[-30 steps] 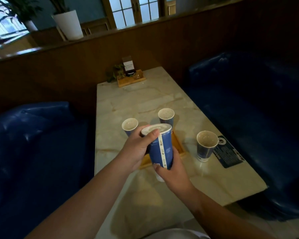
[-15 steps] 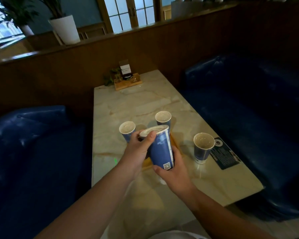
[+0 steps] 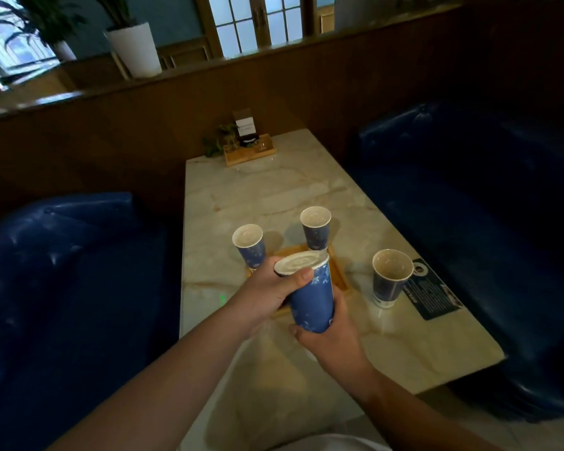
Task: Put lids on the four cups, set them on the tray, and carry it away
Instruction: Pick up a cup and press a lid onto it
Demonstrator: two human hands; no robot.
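A blue paper cup (image 3: 313, 297) is held above the wooden tray (image 3: 339, 275), tilted a little to the left. My right hand (image 3: 329, 336) grips its lower half from below. My left hand (image 3: 271, 291) holds the rim, thumb pressing on a white lid (image 3: 298, 262) that sits on top. Three more blue cups stand open and without lids: one to the left (image 3: 248, 244), one behind the tray (image 3: 315, 227), one to the right (image 3: 392, 276). Most of the tray is hidden behind my hands and the held cup.
The marble table (image 3: 274, 190) runs between two blue sofas (image 3: 62, 271). A dark card (image 3: 433, 296) lies by the right cup. At the far end stands a wooden holder (image 3: 249, 151) with a sign and a small plant.
The held cup has turned slightly in my hands and tilted a bit more to the left; my left thumb stays on the lid. The other cups have not moved.
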